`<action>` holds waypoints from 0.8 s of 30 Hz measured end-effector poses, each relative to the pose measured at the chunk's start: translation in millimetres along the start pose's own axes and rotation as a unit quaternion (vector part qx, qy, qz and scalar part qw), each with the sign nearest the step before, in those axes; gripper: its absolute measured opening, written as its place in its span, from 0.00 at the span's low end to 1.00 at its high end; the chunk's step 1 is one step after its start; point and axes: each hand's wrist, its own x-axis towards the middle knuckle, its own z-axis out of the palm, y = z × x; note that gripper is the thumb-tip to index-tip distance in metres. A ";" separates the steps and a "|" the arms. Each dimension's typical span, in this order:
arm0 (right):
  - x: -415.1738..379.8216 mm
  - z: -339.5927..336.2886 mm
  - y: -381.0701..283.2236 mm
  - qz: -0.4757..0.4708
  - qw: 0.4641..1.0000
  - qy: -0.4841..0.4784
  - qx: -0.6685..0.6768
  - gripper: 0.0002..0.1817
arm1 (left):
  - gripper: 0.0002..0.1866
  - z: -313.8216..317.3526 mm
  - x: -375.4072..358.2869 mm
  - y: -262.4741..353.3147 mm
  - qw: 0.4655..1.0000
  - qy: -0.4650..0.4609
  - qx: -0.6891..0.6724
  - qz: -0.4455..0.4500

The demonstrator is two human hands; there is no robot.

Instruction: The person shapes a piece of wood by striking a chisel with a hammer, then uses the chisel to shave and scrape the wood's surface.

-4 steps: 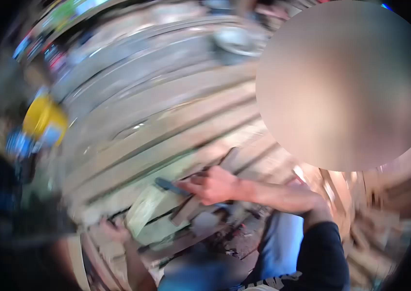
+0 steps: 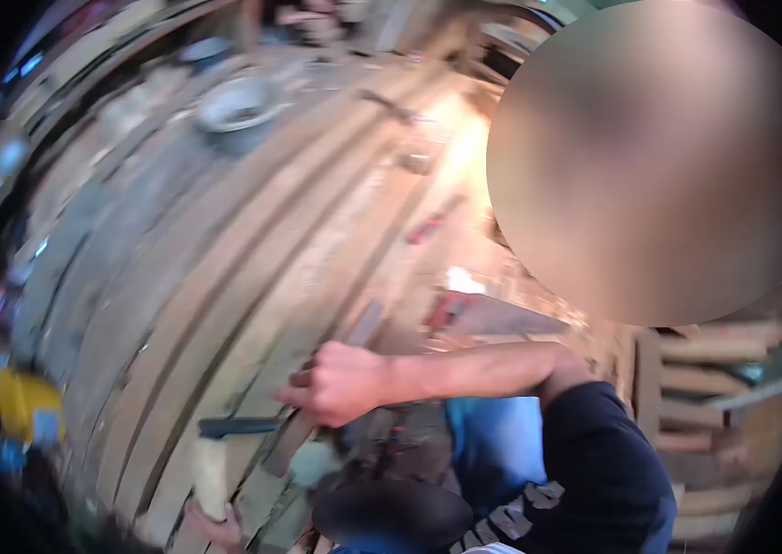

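Observation:
My right hand [image 2: 340, 383] is closed around a narrow strip of brown wood [image 2: 291, 439], which shows on both sides of the fist. At the lower left, my left hand [image 2: 214, 528] grips the pale wooden handle [image 2: 211, 475] of a hammer-like tool. Its long dark head [image 2: 239, 427] lies crosswise at the top of the handle, its right end close to my right fingers. Both hands are over a floor of wooden planks [image 2: 197, 319]. Most fingers of the left hand are hidden or blurred.
A saw [image 2: 511, 317] with a red handle lies right of my forearm. Farther off are a red-handled tool [image 2: 426, 228], a dark tool [image 2: 386, 104] and a white bowl [image 2: 239, 103]. A yellow bucket [image 2: 31, 403] stands left; stacked wood [image 2: 714, 379] is at right. A blurred disc hides the upper right.
The view has swung to the right, so bowl and bucket sit farther left. The saw has come into view. My hands keep their holds, and the dark tool head now shows more clearly.

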 end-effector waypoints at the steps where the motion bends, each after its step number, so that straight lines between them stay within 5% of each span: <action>1: -20.8 3.4 1.9 0.032 0.997 0.036 0.056 0.27 | 0.41 5.3 0.9 -16.3 0.998 -0.023 0.059 0.000; 3: -63.6 23.3 1.2 0.062 0.991 0.062 0.100 0.27 | 0.51 -17.7 9.6 5.8 0.955 -0.192 0.218 -0.060; 7: -114.4 7.2 5.9 -0.055 0.987 0.067 0.134 0.27 | 0.37 6.9 11.4 -15.8 0.965 -0.159 0.188 -0.094; 9: -114.9 10.2 9.7 -0.142 0.985 -0.053 0.087 0.27 | 0.33 -18.6 28.1 14.6 0.908 -0.322 -0.095 -0.251; 10: -113.8 9.0 10.3 -0.153 0.978 -0.018 0.138 0.27 | 0.34 -47.0 51.2 85.5 0.849 -0.357 -0.183 -0.345; 13: -106.4 18.0 -4.7 -0.196 0.964 -0.053 0.171 0.28 | 0.33 -3.7 -18.1 2.4 0.925 -0.190 -0.127 -0.304; 14: -105.8 10.7 -11.4 -0.217 0.958 -0.102 0.160 0.27 | 0.39 -11.3 -21.8 23.9 0.911 -0.158 0.153 -0.348; 17: -105.5 8.9 -32.4 -0.227 0.957 -0.101 0.153 0.25 | 0.38 -68.5 -32.7 109.7 0.947 -0.143 -0.048 -0.285; 19: -108.4 0.4 -44.2 -0.231 0.955 -0.066 0.175 0.25 | 0.41 -92.1 -23.6 161.5 0.919 -0.145 0.047 -0.363; 21: -108.4 8.2 -56.0 -0.256 0.944 -0.035 0.204 0.25 | 0.46 -128.0 -12.5 225.1 0.905 -0.135 0.001 -0.404; 23: -106.4 37.1 -67.8 -0.276 0.905 0.036 0.322 0.28 | 0.39 -141.0 -26.1 263.8 0.893 0.006 -0.170 -0.417; 24: -108.2 34.9 -68.6 -0.294 0.906 0.010 0.305 0.32 | 0.38 -157.6 -31.3 278.3 0.874 -0.008 -0.180 -0.451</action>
